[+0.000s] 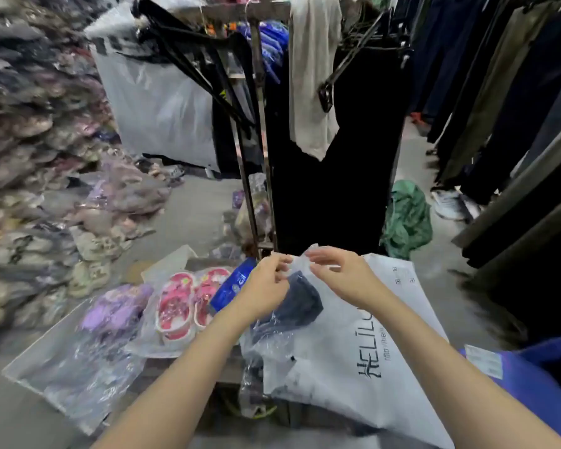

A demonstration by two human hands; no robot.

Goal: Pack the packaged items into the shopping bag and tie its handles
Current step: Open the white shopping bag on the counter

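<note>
A clear plastic packet with a dark folded garment (300, 304) lies on top of a white shopping bag (353, 358) printed with dark letters. My left hand (266, 285) and my right hand (340, 273) both pinch the packet's clear top edge, close together above the garment. Left of my hands lie a blue packet (230, 286), packaged pink sandals (188, 303) and a purple packaged item (114, 311). A larger clear packet with dark contents (78, 374) lies at the front left.
Piles of packaged shoes (30, 189) fill the left side. A metal rack with black garments (331, 157) stands straight ahead, and hanging trousers (499, 92) line the right. A green cloth (407, 218) lies on the floor. A blue bin (544, 374) sits at the right.
</note>
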